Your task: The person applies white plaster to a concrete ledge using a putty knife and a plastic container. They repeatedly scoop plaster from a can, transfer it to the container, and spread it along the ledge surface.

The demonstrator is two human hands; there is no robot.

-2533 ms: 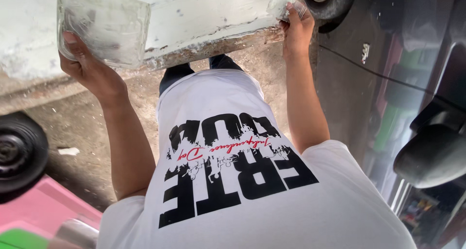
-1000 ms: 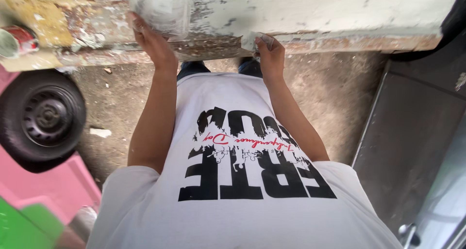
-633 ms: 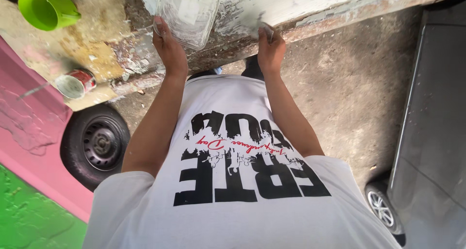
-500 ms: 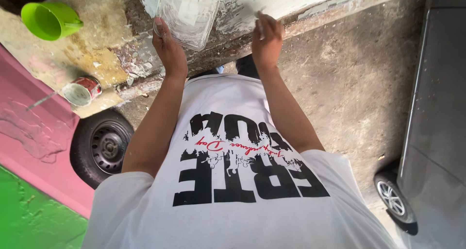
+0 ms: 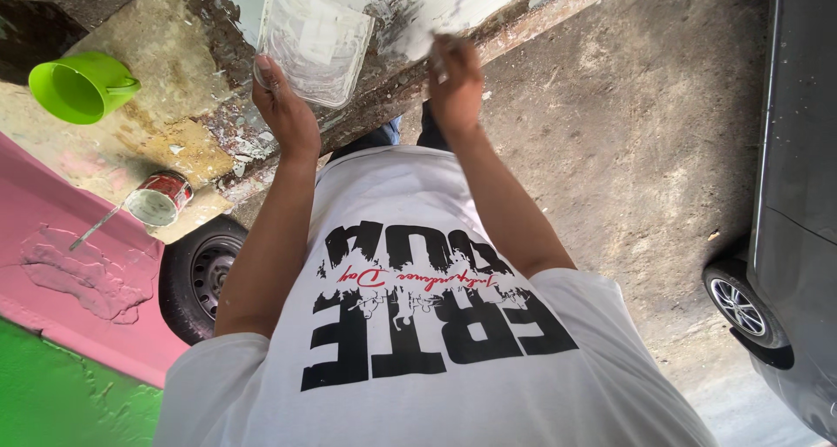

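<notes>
The right hand (image 5: 455, 74) has lifted a little off the ledge since half a second ago, and the view has swung so the green cup and the tin are now showing more fully.

The left hand (image 5: 288, 107) is gripping the lower edge of a clear plastic tray (image 5: 314, 39), with the thumb lying up along its left side; the tray is standing above this grip, leaning against the flaking white surface (image 5: 418, 6). The right hand is closing its fingers around something small and pale, which I cannot tell, just to the right of the tray and touching the white surface. Far left of the left grip a green cup (image 5: 80, 86) is lying on the stained concrete, and below it an open paint tin (image 5: 159, 198) is standing near a black wheel (image 5: 202, 277).
</notes>
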